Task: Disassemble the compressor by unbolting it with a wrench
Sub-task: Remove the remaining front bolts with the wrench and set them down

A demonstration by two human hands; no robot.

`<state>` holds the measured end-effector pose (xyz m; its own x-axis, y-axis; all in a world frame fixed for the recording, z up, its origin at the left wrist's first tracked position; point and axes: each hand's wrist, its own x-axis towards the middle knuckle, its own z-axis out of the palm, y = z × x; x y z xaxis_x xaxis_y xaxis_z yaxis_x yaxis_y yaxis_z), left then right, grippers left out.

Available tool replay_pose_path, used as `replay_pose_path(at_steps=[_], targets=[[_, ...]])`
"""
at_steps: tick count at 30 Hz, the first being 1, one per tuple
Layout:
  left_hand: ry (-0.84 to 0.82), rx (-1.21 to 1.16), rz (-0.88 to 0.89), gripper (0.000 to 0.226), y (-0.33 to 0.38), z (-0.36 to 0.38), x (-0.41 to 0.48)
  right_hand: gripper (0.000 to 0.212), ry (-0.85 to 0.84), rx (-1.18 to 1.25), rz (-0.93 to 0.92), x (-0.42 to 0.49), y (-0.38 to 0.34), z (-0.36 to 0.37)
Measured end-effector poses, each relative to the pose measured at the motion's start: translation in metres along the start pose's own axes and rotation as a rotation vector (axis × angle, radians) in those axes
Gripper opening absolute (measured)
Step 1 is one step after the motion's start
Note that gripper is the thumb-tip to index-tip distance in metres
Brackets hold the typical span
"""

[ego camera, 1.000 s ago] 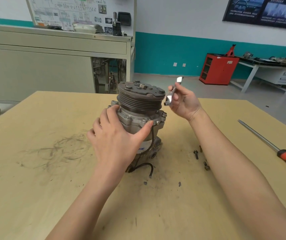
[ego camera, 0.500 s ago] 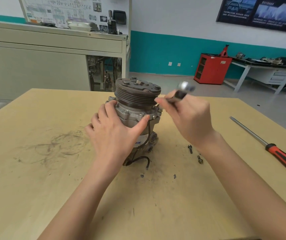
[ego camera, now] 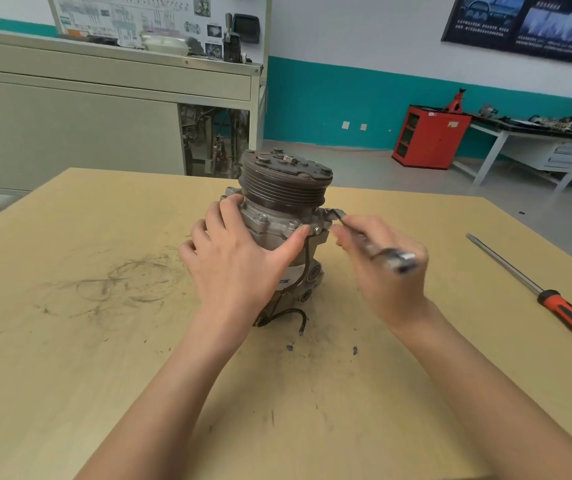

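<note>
Bracing the upright compressor (ego camera: 286,192) on the table (ego camera: 70,341) with a left hand (ego camera: 239,268) curled round its body, a person grips a wrench (ego camera: 364,242) in the right hand (ego camera: 392,285), its head at the flange (ego camera: 277,226), where a poor seat could let it slip and round the fastener.

The compressor (ego camera: 270,221) was dull grey cast metal, its ribbed pulley (ego camera: 283,192) darker and rusty-brown on top. The wrench (ego camera: 395,260) was polished, shiny metal. The table (ego camera: 70,341) was pale matt wood, smooth, smeared with dark greasy marks. At the right, the screwdriver (ego camera: 537,294) had a bare steel shaft and a glossy red-and-black plastic handle.
</note>
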<state>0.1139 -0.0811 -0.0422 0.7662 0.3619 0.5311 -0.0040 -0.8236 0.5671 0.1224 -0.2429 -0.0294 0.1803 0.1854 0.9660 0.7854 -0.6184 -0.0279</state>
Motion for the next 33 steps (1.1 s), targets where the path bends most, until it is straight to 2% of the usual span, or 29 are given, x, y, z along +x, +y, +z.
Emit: replay_pose_path(at_steps=[2,3,5,6,11,13,15,17,22,25,26,27,29,31,33], targets=[[0.001,0.001,0.003,0.096,-0.001,0.0,0.001,0.014,0.09,0.425,0.482,-0.005,0.01,-0.004],[0.003,0.0,0.003,0.096,-0.001,0.0,0.001,0.015,0.138,0.621,0.686,-0.005,0.019,-0.004],[-0.001,-0.001,0.003,0.097,0.0,0.0,0.001,0.021,0.161,0.948,1.023,-0.001,0.044,0.001],[-0.005,0.002,0.002,0.098,0.0,0.001,0.001,0.024,0.117,1.052,1.126,0.004,0.058,0.005],[-0.002,0.013,-0.005,0.103,0.0,0.001,0.001,0.032,-0.316,1.419,1.257,0.023,0.107,0.039],[-0.003,0.014,-0.007,0.103,-0.001,0.001,0.001,0.033,-0.392,1.525,1.294,0.024,0.116,0.058],[0.0,0.017,-0.006,0.103,-0.001,0.001,0.001,0.026,-0.408,1.5,1.358,0.026,0.118,0.075],[-0.003,0.012,-0.007,0.104,0.0,0.001,0.001,0.031,-0.383,1.472,1.422,0.026,0.117,0.088],[0.0,-0.006,-0.012,0.103,0.0,0.0,0.0,0.039,-0.396,1.531,1.404,0.022,0.109,0.092],[-0.007,-0.005,-0.008,0.103,-0.001,-0.001,-0.001,0.028,-0.307,1.489,1.366,0.031,0.111,0.071],[-0.013,-0.005,-0.008,0.103,-0.001,-0.001,0.0,0.034,-0.277,1.456,1.331,0.036,0.112,0.06],[-0.017,-0.005,-0.009,0.103,0.0,-0.001,0.0,0.039,-0.243,1.384,1.301,0.042,0.112,0.048],[-0.018,-0.002,-0.01,0.103,0.0,-0.001,0.0,0.037,-0.109,1.088,1.171,0.054,0.104,0.022],[-0.013,0.002,-0.009,0.103,0.0,-0.001,-0.001,0.03,-0.003,0.744,0.949,0.058,0.091,0.001],[-0.009,-0.001,-0.009,0.102,0.001,-0.001,-0.001,0.028,0.038,0.512,0.722,0.055,0.068,-0.011]])
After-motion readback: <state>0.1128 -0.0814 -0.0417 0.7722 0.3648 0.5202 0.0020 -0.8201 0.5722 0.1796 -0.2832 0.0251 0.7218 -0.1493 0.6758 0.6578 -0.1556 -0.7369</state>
